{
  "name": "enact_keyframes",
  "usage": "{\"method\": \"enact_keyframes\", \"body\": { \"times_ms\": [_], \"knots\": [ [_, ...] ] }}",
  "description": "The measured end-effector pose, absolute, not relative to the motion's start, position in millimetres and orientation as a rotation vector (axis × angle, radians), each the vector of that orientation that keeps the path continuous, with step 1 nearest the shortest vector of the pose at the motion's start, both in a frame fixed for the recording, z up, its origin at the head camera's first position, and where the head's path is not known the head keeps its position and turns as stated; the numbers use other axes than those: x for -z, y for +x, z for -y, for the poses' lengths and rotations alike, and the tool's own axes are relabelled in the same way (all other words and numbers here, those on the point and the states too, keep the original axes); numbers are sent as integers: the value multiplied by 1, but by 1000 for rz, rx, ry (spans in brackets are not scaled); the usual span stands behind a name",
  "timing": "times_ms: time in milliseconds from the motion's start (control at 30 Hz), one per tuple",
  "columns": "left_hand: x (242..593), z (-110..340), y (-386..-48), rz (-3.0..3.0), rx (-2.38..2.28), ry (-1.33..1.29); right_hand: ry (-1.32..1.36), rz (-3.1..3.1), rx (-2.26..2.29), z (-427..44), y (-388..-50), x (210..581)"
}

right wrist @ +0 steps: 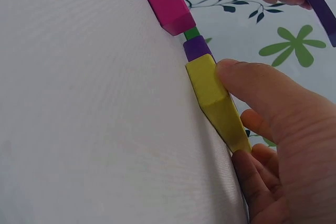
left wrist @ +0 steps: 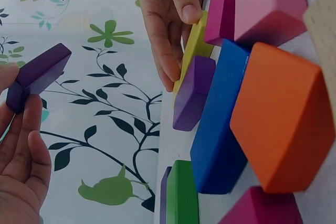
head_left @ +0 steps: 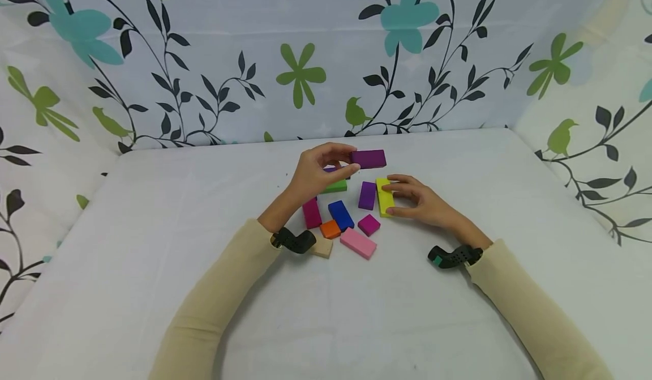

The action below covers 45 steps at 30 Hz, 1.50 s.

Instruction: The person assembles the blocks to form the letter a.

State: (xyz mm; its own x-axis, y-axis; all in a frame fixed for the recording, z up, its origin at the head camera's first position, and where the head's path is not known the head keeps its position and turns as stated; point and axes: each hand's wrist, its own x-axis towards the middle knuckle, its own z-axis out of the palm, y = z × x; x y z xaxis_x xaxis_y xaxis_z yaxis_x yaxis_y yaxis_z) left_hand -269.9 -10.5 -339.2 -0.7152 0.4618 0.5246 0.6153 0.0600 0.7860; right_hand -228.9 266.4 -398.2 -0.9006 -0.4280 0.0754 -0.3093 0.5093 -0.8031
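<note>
The left hand [head_left: 320,169] pinches one end of the dark purple block [head_left: 370,159] between thumb and fingers, the gap between them filled by the block; its free end projects beyond the fingertips, toward the right in the head view, raised above the white table [head_left: 356,317]. The right hand [head_left: 425,203], its digits spread along the yellow block [head_left: 382,194], holds that block on the table, thumb at the near end and fingertips toward the far end. Just left of it lies the violet block [head_left: 367,195], with the blue block [head_left: 341,215] nearer the wearer.
</note>
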Motion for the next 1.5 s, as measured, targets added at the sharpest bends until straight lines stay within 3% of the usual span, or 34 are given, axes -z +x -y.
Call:
{"method": "enact_keyframes", "body": {
  "times_ms": [1500],
  "knots": [
    [367,-25,-288,2288,1899,-908,-632,-2608,1356,-265,-227,397]
  ]
}}
